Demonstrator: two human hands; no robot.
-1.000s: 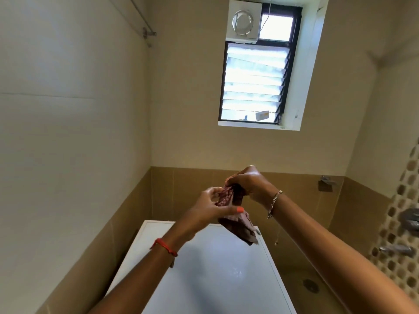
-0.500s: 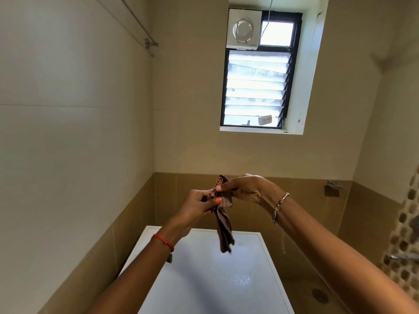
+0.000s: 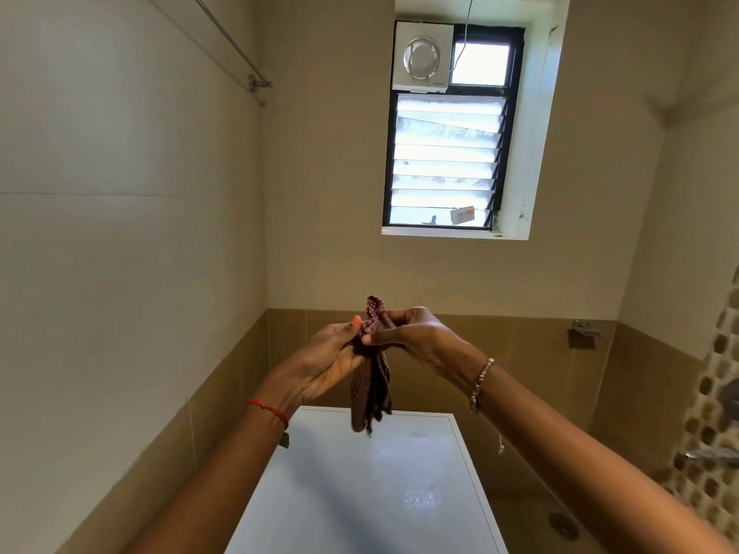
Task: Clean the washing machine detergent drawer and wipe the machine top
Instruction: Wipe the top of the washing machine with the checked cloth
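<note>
A small dark brown cloth [image 3: 372, 389] hangs in the air above the white washing machine top [image 3: 360, 493]. My left hand [image 3: 324, 363] pinches its upper edge from the left, and my right hand [image 3: 408, 333] pinches the same bunched edge from the right. The cloth's lower end dangles just over the far edge of the machine top. A shiny wet patch shows on the top near its right side. The detergent drawer is out of view.
Tiled walls close in on the left and behind the machine. A louvred window [image 3: 444, 161] with an exhaust fan [image 3: 422, 60] sits high on the back wall. A metal rail [image 3: 224, 38] runs along the left wall. Shower fittings [image 3: 712, 453] and a floor drain [image 3: 562, 521] lie to the right.
The cloth has gone from a crumpled bunch between my hands to a narrow strip hanging straight down. The camera has tipped down slightly.
</note>
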